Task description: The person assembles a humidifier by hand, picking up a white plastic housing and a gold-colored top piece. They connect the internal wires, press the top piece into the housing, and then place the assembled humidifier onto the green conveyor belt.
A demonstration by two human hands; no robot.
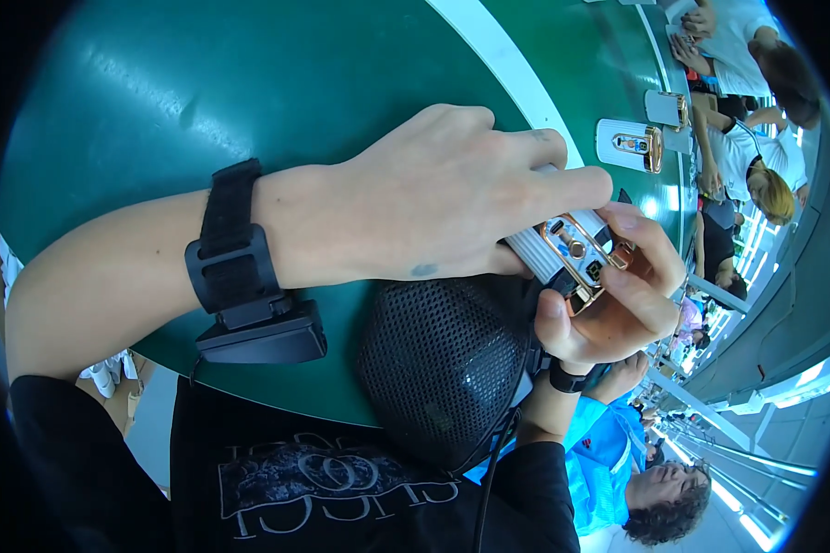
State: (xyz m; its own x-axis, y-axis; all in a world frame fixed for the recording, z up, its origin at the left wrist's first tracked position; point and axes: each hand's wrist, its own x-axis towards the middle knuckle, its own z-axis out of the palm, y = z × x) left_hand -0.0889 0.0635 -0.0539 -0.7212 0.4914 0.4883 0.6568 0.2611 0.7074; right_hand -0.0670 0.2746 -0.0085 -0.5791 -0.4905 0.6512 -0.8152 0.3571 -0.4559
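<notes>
A white ribbed device [537,251] with a gold-coloured frame and a window onto small electronic parts is between my two hands. My left hand [443,198] reaches across from the left, back upward, its fingers bent over the device's white ribbed end. Its fingertips are partly hidden. My right hand [632,290] grips the gold-framed end, with fingers curled around it and pressing near the window. A black wrist strap [231,240] with a black box [266,334] is on my left wrist. Another dark strap [567,378] circles my right wrist.
Below my hands lies a rounded black mesh thing [438,359], with a black cable [485,479] beside it. The green table [341,83] carries a white stripe [498,51]. Two similar devices [618,145] [662,108] lie beyond. Several people work opposite; a person in blue [609,461] is at my right.
</notes>
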